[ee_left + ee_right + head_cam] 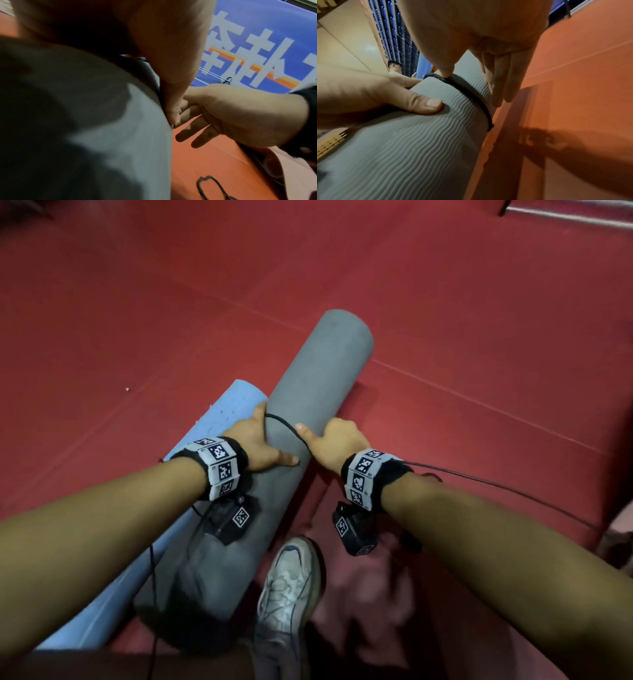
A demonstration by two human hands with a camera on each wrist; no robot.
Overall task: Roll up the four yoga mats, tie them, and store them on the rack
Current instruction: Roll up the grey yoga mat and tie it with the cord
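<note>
From the head view our left hand lies flat on the grey mat on the floor at 12 o'clock, and in the right wrist view our right hand merely thumb-pins the cord, which could slip, letting the roll unwind.

The red floor lies open beyond and to the right of the rolled grey mat; a hand can pass there freely. On the mat's left side the rolled blue mat lies touching it, closing that flank. Both hands occupy the mat's middle: the left hand spread on top, the right hand on the right side, thumb on the black cord that crosses the mat. Near the person, a grey shoe stands just beside the mat's near end. A loose black cord loop lies on the floor to the right.
</note>
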